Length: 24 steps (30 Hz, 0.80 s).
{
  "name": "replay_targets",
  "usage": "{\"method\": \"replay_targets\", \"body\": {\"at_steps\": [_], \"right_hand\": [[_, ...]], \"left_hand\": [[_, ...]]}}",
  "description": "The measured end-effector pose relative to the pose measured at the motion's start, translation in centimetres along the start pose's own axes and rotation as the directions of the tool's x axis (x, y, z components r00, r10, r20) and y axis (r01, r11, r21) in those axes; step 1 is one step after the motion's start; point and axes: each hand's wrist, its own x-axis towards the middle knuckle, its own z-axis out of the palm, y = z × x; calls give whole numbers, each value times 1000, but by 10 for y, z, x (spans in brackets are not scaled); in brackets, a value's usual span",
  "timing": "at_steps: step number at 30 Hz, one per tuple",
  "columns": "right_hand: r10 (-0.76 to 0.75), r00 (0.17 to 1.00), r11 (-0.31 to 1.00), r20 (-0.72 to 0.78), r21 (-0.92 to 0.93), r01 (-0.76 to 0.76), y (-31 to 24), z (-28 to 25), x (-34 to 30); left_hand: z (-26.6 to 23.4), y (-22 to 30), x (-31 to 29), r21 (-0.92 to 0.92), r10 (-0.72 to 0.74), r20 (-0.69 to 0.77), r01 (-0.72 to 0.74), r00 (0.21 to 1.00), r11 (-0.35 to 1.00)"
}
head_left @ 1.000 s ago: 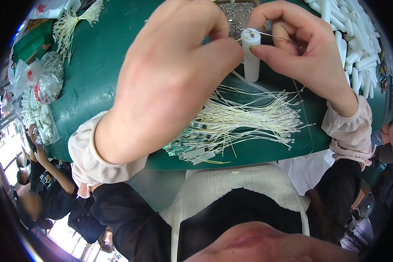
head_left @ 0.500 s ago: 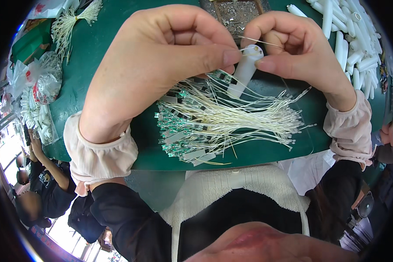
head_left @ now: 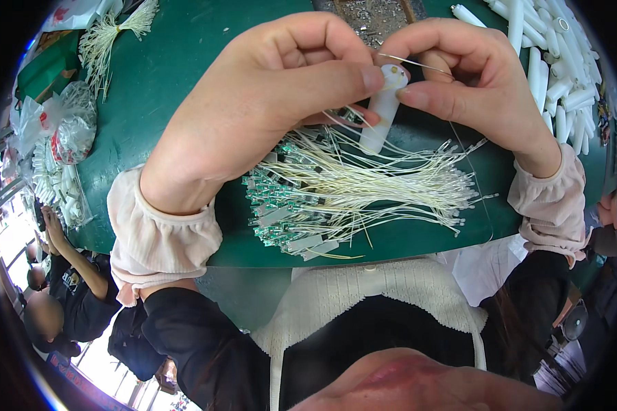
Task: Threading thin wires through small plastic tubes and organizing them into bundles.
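1. Across the upper and middle frame spreads a dark green table (head_left: 144,103), its near edge curved (the fisheye bends it).
2. At lower left, bright windows (head_left: 10,233) light a person in dark clothes (head_left: 82,281).
3. Upper right, a loose heap of white tubes (head_left: 559,61) lies on the tabletop.
4. Mid-frame rests a bundle of pale wires (head_left: 384,179) with small green boards (head_left: 271,212).
5. Upper centre, the left hand (head_left: 267,96) pinches a white tube (head_left: 380,120), tilted; the right hand (head_left: 476,82) is curled, thumb against it, its fingers' grip unclear to me.
6. Just above, a thin wire (head_left: 421,66) crosses the right fingers.
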Motion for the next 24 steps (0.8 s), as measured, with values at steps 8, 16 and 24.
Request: {"method": "replay_targets", "body": {"at_steps": [8, 16, 24], "right_hand": [[-78, 981, 997, -180, 10, 81, -5, -3, 5], [-208, 949, 942, -236, -310, 130, -17, 3, 6], [-151, 935, 948, -320, -317, 45, -43, 19, 8]], "left_hand": [[3, 5, 8, -292, -178, -82, 148, 981, 945], [-6, 3, 14, -340, -155, -119, 106, 981, 935], [-3, 8, 15, -400, -88, -71, 52, 994, 915]]}}
